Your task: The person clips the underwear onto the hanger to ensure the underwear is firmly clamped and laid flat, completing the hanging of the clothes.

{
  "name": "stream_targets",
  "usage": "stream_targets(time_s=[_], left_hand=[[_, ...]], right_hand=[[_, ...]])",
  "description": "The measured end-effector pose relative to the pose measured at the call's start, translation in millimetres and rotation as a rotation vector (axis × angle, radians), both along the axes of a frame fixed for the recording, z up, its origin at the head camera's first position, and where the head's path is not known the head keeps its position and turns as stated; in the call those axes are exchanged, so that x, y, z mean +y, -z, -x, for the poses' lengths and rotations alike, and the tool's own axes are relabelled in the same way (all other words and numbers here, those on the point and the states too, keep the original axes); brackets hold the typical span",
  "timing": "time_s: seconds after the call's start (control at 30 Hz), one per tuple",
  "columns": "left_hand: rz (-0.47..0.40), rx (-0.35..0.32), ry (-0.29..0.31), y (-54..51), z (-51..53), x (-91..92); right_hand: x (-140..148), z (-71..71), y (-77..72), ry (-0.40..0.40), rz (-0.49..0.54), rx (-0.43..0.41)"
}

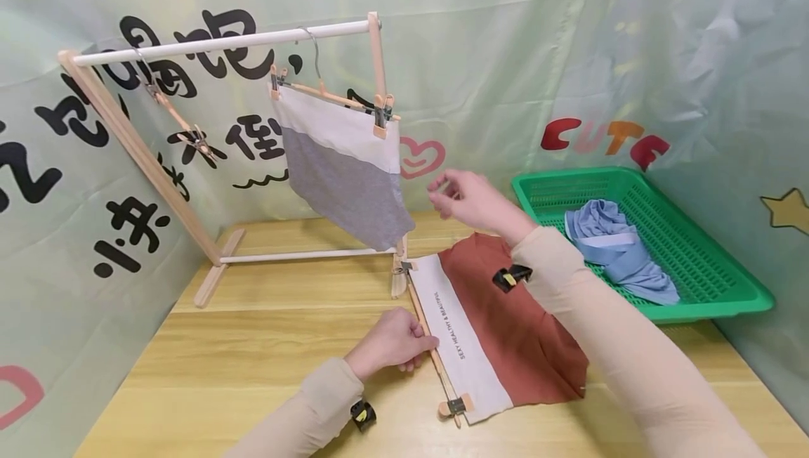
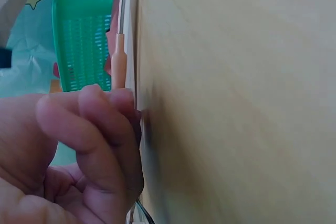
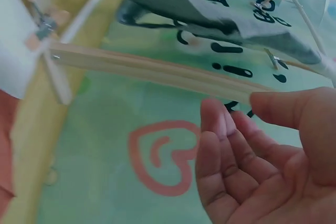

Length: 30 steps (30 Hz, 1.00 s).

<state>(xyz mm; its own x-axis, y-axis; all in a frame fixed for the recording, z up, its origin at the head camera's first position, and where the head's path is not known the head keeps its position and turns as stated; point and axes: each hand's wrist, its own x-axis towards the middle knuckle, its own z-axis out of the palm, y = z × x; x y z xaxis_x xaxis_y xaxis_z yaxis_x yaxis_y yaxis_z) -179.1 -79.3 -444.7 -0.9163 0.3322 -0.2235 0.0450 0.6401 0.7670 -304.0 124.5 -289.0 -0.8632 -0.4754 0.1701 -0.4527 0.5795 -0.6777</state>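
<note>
My left hand [image 1: 397, 341] pinches the wooden bar of a clip hanger [image 1: 444, 374] lying on the table. In the left wrist view, the curled fingers [image 2: 105, 140] of that hand cover part of the bar. Clips at both hanger ends grip the white printed band of a rust-red garment [image 1: 499, 324], spread flat on the tabletop. Above this garment my right hand [image 1: 477, 199] is raised, its fingers loosely bent and holding nothing. The right wrist view shows the same empty hand [image 3: 262, 156] in front of the rack's upright post [image 3: 157, 72].
On the wooden rack [image 1: 221, 43] hang a grey garment with a white band [image 1: 344, 170] and a bare clip hanger [image 1: 173, 110]. A green basket [image 1: 708, 261] at right holds blue cloth [image 1: 622, 251]. A printed curtain [image 1: 468, 79] surrounds the table [image 1: 265, 345].
</note>
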Motion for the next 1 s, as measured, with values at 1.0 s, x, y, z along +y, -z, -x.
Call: stream_targets(time_s=[1.0], left_hand=[[-0.458, -0.217, -0.226, -12.0, -22.2, -53.1]], right_hand=[[-72.1, 65.9, -60.6, -0.047, 0.142, 0.105]])
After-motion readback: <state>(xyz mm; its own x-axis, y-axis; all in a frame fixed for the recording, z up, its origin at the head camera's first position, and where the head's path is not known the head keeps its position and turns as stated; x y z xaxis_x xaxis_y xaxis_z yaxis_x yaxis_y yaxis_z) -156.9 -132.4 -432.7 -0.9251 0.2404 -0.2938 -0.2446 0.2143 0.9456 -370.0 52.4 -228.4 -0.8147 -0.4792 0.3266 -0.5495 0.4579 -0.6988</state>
